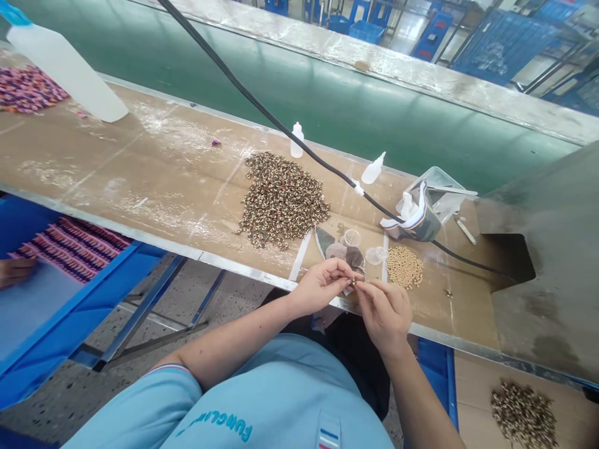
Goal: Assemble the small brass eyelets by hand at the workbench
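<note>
My left hand (322,285) and my right hand (386,312) meet at the table's front edge. Their fingertips pinch a tiny dark and gold piece (354,282) between them. Just beyond lie a patterned cloth (346,252), a small clear cup (352,237) and a clear lid (375,255). A big pile of similar dark and gold pieces (283,199) spreads to the left of the cloth. Right of the lid is a small heap of tan beads (405,267).
Two small white bottles (297,140) (374,168) stand and lean at the far edge. A black cable (262,109) crosses over the table to a striped pouch (414,218). A large white bottle (70,75) is at left. Another person's hand (16,272) rests by a blue tray (42,337).
</note>
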